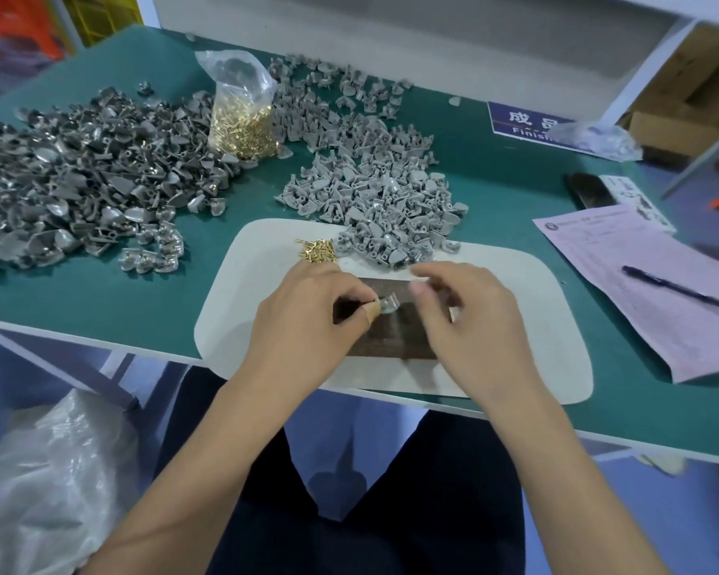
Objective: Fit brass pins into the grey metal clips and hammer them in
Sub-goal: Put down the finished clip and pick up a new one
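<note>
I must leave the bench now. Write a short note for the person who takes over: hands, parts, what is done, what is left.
Left hand pinches one grey clip over the dark block on the white mat. Right hand hovers beside it, blurred; what it holds cannot be told.
Loose brass pins lie on the mat's far edge, the bag of pins behind.
Clip piles: near pile, left pile.
No hammer in view. This clip is not yet hammered; many clips remain.
</note>
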